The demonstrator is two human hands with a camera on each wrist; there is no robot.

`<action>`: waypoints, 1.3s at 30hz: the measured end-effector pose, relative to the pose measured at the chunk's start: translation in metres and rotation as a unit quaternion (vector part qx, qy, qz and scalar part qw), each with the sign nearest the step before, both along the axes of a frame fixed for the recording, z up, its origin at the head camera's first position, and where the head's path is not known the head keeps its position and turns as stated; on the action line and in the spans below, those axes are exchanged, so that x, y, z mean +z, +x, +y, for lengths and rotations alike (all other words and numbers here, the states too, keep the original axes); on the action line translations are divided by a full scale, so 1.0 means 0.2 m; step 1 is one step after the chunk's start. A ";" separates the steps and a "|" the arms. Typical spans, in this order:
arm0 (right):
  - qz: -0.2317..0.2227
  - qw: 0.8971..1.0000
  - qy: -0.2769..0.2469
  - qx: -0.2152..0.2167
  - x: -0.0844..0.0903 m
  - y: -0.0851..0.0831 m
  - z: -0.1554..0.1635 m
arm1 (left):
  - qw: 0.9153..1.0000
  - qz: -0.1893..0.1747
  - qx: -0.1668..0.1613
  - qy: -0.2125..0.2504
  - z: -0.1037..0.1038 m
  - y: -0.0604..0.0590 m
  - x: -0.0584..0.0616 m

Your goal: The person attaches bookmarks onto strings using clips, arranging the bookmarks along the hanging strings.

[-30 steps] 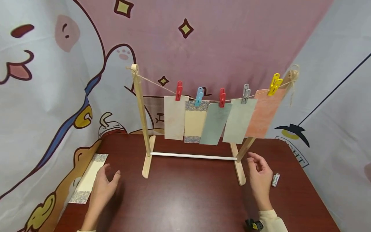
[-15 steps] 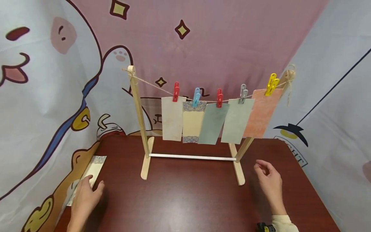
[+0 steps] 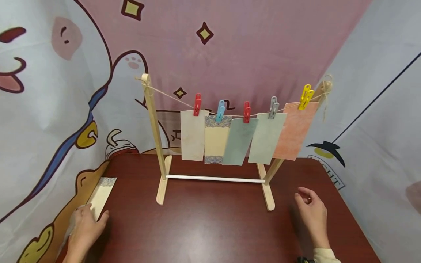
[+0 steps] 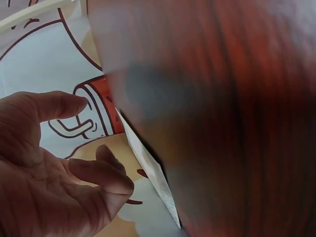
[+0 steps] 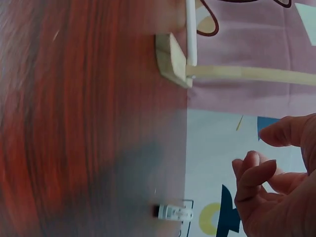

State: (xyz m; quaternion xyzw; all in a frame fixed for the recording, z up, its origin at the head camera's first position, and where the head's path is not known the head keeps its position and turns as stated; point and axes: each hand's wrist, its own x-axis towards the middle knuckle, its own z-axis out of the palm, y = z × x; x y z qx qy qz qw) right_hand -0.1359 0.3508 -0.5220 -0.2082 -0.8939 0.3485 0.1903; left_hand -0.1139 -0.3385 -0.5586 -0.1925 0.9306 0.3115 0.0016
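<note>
My left hand (image 3: 86, 230) hovers over a cream paper card (image 3: 102, 196) with patterned ends at the table's left edge, covering its near part. In the left wrist view, thumb and fingers stand apart, with a gap between the hand and the card (image 4: 153, 170). My right hand (image 3: 312, 213) is held above the table's right side, fingers loosely curled around nothing. A pale clothespin (image 5: 175, 212) lies on the table near it in the right wrist view; in the head view the hand hides it.
A wooden stand (image 3: 161, 190) with a white crossbar (image 3: 213, 178) carries a string. Several paper cards hang from it by clothespins, among them a peach card (image 3: 294, 131) under a yellow clothespin (image 3: 306, 96). A printed cloth (image 3: 263, 44) surrounds the table (image 3: 210, 226).
My left hand has moved left and nearer to me, over the card. The right hand has moved right and nearer to me, and now covers the loose clothespin in the head view.
</note>
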 end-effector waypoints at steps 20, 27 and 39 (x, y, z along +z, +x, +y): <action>-0.123 0.990 -0.022 -0.061 -0.12 0.05 0.25 | 0.998 -0.050 0.031 -0.014 -0.07 -0.01 -0.03; -0.145 0.989 -0.001 -0.026 -0.14 0.01 0.28 | 0.998 -0.039 0.042 -0.036 -0.11 0.01 -0.01; -0.128 0.991 0.035 0.027 -0.14 -0.08 0.27 | 0.995 -0.086 0.038 -0.038 -0.19 0.04 -0.03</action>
